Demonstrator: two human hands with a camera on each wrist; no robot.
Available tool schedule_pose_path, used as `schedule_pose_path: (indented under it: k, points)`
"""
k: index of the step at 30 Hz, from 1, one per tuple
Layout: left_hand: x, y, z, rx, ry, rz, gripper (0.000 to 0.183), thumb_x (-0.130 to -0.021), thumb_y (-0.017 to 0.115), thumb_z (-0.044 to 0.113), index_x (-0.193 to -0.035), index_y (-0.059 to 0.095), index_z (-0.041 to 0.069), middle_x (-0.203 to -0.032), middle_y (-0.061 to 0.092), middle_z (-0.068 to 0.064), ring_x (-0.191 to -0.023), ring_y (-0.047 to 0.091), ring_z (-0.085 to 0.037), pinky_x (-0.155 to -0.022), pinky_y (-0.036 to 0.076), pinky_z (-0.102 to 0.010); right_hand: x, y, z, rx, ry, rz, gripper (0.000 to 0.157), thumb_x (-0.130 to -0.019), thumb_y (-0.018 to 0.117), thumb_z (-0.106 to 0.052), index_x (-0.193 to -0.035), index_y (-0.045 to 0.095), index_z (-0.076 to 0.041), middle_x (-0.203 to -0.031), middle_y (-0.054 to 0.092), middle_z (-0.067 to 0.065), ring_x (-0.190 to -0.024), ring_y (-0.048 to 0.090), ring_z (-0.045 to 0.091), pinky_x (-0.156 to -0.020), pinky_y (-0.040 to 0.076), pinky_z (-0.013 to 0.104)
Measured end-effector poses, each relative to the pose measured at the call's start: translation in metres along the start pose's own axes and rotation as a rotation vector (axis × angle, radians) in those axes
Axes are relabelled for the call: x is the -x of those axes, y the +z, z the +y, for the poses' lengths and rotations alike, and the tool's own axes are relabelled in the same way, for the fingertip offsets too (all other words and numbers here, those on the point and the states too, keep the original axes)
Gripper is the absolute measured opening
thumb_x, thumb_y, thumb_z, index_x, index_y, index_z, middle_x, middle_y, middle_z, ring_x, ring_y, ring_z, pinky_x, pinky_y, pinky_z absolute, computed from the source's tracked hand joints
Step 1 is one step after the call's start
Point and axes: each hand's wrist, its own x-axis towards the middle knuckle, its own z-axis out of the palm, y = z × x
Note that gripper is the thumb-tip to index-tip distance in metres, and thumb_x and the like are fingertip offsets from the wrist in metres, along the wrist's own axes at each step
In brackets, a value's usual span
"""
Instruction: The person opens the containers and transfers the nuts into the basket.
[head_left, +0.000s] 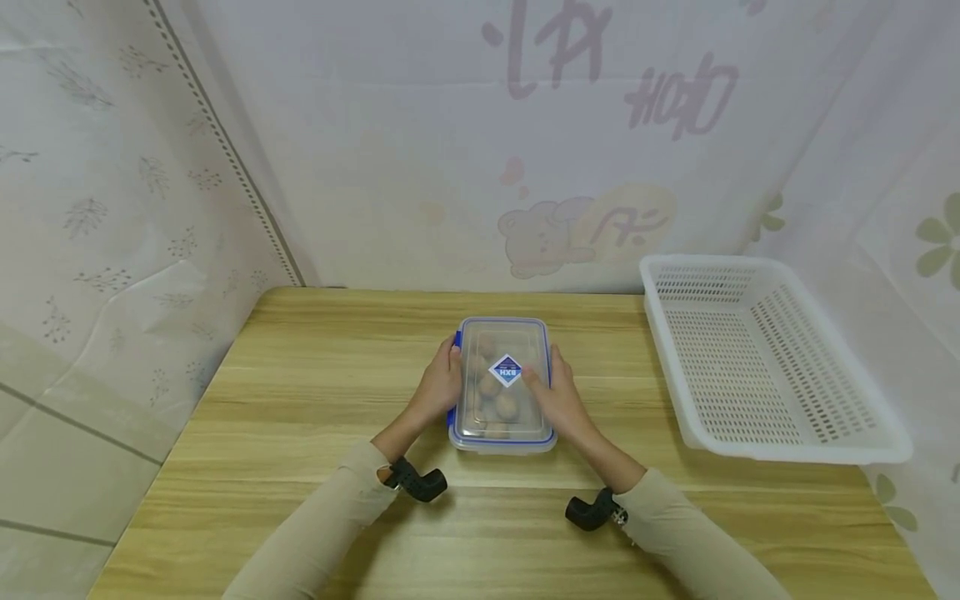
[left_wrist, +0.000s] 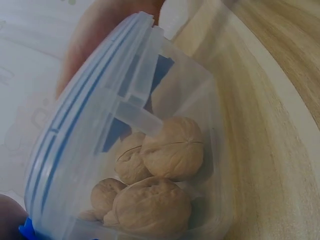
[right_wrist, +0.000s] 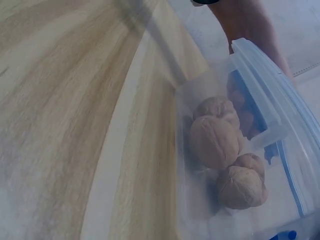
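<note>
Gripping one lidded plastic container [head_left: 502,447] from both long sides, two hands frame it where it sits on one wooden table [head_left: 322,358], to the left of one white basket [head_left: 795,452] and well apart from it. The left hand [head_left: 438,383] holds the long side facing away from the basket, its thumb at the lid's edge and its fingers closed against the wall; how tightly those fingers press together I cannot tell. The right hand [head_left: 557,400] holds the side nearest the basket, its thumb spread from the fingers and laid across the top, so that thumb and fingers pinch the container between them. One clear lid [head_left: 517,333] covers it, with a blue line round its border and one diamond-shaped label [head_left: 506,370]. Inside, left of the basket like the container itself, lie at least four walnuts [left_wrist: 172,148]; overlaps hide the exact number. Two beige sleeves [head_left: 322,525] reach in, and two black wrist mounts [head_left: 416,482], one per wrist, are also left of the basket. One printed bear [head_left: 536,237] shows on the cloth behind, farther back and left of the basket.
</note>
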Motion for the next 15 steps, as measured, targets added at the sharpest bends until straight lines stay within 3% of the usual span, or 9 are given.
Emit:
schedule_pose_path:
  k: [11, 15]
  points:
    - [-0.0022, -0.0014, 0.0047, -0.012, 0.023, -0.014, 0.047, -0.112, 0.027, 0.01, -0.152, 0.027, -0.014, -0.152, 0.036, -0.035, -0.143, 0.034, -0.048, -0.122, 0.026, -0.055, -0.0029, 0.0058, 0.0007, -0.054, 0.033, 0.047, 0.077, -0.107, 0.054, -0.027, -0.16, 0.009, 0.004, -0.164, 0.012, 0.03, -0.15, 0.014, 0.048, -0.125, 0.013, 0.059]
    - [-0.0025, -0.0016, -0.0003, 0.006, -0.047, 0.001, 0.045, -0.11, 0.027, 0.007, -0.148, 0.033, -0.014, -0.144, 0.045, -0.037, -0.135, 0.044, -0.049, -0.117, 0.036, -0.058, -0.0036, 0.0082, 0.0008, -0.092, 0.049, 0.048, 0.076, -0.107, 0.054, -0.025, -0.16, 0.009, 0.004, -0.165, 0.011, 0.027, -0.152, 0.012, 0.045, -0.125, 0.01, 0.058]
